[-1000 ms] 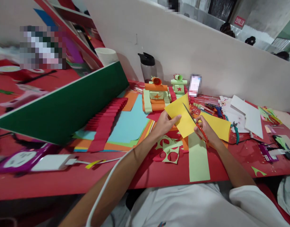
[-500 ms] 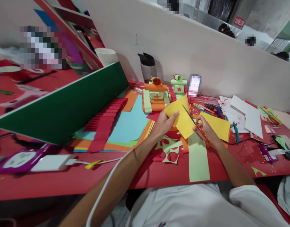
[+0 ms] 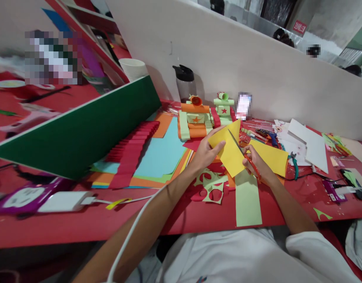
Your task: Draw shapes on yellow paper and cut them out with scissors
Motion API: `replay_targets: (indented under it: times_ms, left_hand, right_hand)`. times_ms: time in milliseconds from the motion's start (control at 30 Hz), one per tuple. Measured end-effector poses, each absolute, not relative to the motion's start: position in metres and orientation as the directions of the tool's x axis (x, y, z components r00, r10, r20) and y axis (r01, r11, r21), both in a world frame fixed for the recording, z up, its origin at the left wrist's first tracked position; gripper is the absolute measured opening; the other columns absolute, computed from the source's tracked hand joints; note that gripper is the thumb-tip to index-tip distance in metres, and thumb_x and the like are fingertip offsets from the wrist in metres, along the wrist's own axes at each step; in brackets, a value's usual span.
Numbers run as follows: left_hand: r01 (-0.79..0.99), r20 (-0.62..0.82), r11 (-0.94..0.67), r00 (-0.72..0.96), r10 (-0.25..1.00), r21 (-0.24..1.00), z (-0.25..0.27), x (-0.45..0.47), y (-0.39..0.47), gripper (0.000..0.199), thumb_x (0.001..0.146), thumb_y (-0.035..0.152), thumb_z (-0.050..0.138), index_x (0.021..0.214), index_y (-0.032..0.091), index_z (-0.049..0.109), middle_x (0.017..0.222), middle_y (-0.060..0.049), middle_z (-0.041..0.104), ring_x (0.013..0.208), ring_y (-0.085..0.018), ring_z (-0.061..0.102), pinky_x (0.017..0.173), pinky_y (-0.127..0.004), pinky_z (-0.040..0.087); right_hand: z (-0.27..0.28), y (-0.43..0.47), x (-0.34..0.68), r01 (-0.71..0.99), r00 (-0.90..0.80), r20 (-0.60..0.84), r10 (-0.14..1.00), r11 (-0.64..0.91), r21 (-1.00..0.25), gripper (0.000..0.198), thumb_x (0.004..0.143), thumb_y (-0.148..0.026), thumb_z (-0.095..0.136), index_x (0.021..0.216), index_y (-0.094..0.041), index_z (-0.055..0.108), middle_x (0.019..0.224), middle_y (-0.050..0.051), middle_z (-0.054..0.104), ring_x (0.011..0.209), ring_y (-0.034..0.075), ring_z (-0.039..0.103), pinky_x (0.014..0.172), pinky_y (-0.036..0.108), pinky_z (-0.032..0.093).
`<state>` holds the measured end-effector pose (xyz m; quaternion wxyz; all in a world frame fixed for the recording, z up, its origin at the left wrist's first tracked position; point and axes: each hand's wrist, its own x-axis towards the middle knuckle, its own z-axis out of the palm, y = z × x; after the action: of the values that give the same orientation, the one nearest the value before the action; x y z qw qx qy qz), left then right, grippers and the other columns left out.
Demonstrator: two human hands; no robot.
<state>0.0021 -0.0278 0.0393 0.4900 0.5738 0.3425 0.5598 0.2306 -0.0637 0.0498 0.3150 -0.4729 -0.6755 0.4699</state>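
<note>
A sheet of yellow paper [image 3: 230,155] is pinched between the thumb and fingers of my left hand [image 3: 208,151], raised over the table. My right hand [image 3: 255,163] grips red-handled scissors [image 3: 253,167], whose dark blade lies across the yellow sheet from its right edge. Below the sheet, a pale green paper strip [image 3: 248,200] rests on the table. Left of it are green paper scraps [image 3: 214,192] with round holes, on top of red scraps. Another yellow sheet [image 3: 269,157] lies just beyond my right hand.
Behind my hands stand rolled-paper models [image 3: 195,120], a dark-lidded bottle [image 3: 185,84] and a phone [image 3: 243,106]. A green board [image 3: 89,125] leans at the left near stacked coloured paper [image 3: 160,157]. Teal pliers [image 3: 293,165] lie at the right. A white cable [image 3: 133,228] crosses my left forearm.
The yellow sheet and my left hand have shifted slightly to the right. The scissors stay at the sheet's right side, moved only a little.
</note>
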Motion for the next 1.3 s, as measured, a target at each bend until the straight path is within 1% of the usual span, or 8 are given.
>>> replay_targets:
  times_ms: [133,367,500,700,800,967,1167,1300]
  left_hand:
    - [-0.167,0.31,-0.285,0.15,0.939,0.944,0.039,0.002,-0.028,0.076,0.09,0.052,0.076,0.156,0.021,0.054,0.131,-0.013,0.074,0.102,-0.026,0.075,0.081,-0.034,0.064]
    - [-0.166,0.307,-0.283,0.144,0.941,0.945,0.039,0.003,-0.028,0.078,0.089,0.054,0.077,0.156,0.021,0.053,0.135,-0.014,0.073,0.103,-0.027,0.076,0.081,-0.033,0.064]
    - [-0.164,0.304,-0.28,0.143,0.942,0.946,0.04,0.003,-0.029,0.078,0.089,0.055,0.077,0.156,0.022,0.053,0.135,-0.013,0.074,0.105,-0.028,0.075,0.082,-0.034,0.064]
    - [-0.155,0.315,-0.294,0.137,0.939,0.943,0.04,0.003,-0.028,0.079,0.089,0.057,0.076,0.156,0.022,0.054,0.133,-0.013,0.074,0.107,-0.029,0.076,0.085,-0.036,0.064]
    - [-0.163,0.308,-0.285,0.143,0.941,0.945,0.041,0.003,-0.028,0.079,0.088,0.057,0.077,0.156,0.022,0.055,0.133,-0.014,0.075,0.103,-0.028,0.076,0.083,-0.035,0.064]
    - [-0.17,0.29,-0.263,0.162,0.943,0.95,0.04,0.001,-0.029,0.08,0.088,0.054,0.079,0.157,0.022,0.054,0.133,-0.014,0.074,0.101,-0.026,0.076,0.082,-0.034,0.064]
    - [-0.162,0.32,-0.291,0.191,0.928,0.943,0.035,0.002,-0.027,0.079,0.089,0.053,0.079,0.157,0.024,0.053,0.139,-0.014,0.071,0.113,-0.03,0.074,0.088,-0.037,0.065]
    - [-0.175,0.318,-0.287,0.19,0.929,0.942,0.036,0.003,-0.028,0.078,0.088,0.054,0.079,0.156,0.024,0.054,0.144,-0.015,0.069,0.118,-0.032,0.073,0.089,-0.038,0.065]
  right_hand:
    - [0.052,-0.065,0.227,0.323,-0.336,-0.015,0.942,0.1,-0.941,0.058,0.087,-0.072,0.07,0.103,-0.028,0.036,0.066,-0.014,0.044,0.041,0.007,0.041,0.043,0.02,0.032]
    - [0.048,-0.063,0.226,0.301,-0.303,-0.034,0.952,0.062,-0.952,0.05,0.089,-0.059,0.074,0.101,-0.029,0.036,0.063,-0.016,0.043,0.037,0.007,0.037,0.038,0.018,0.03]
    - [0.042,-0.058,0.229,0.295,-0.307,-0.035,0.951,0.06,-0.954,0.049,0.088,-0.054,0.076,0.101,-0.029,0.036,0.059,-0.016,0.046,0.035,0.007,0.038,0.036,0.018,0.029]
    - [0.038,-0.058,0.227,0.291,-0.291,-0.046,0.956,0.043,-0.956,0.051,0.087,-0.057,0.075,0.101,-0.03,0.034,0.06,-0.016,0.046,0.034,0.008,0.039,0.036,0.018,0.03]
    - [0.04,-0.058,0.226,0.307,-0.288,-0.05,0.956,0.043,-0.951,0.055,0.085,-0.061,0.076,0.101,-0.03,0.034,0.061,-0.016,0.046,0.035,0.008,0.04,0.037,0.018,0.032]
    - [0.039,-0.058,0.227,0.311,-0.313,-0.035,0.949,0.068,-0.948,0.057,0.085,-0.064,0.076,0.102,-0.029,0.034,0.065,-0.015,0.046,0.038,0.007,0.039,0.039,0.018,0.032]
    - [0.039,-0.059,0.228,0.33,-0.317,-0.029,0.948,0.082,-0.94,0.058,0.086,-0.07,0.071,0.105,-0.029,0.035,0.07,-0.013,0.047,0.041,0.008,0.042,0.04,0.02,0.039]
    - [0.041,-0.06,0.225,0.321,-0.308,-0.025,0.951,0.079,-0.944,0.057,0.086,-0.068,0.072,0.103,-0.029,0.035,0.067,-0.014,0.045,0.04,0.008,0.042,0.039,0.02,0.037]
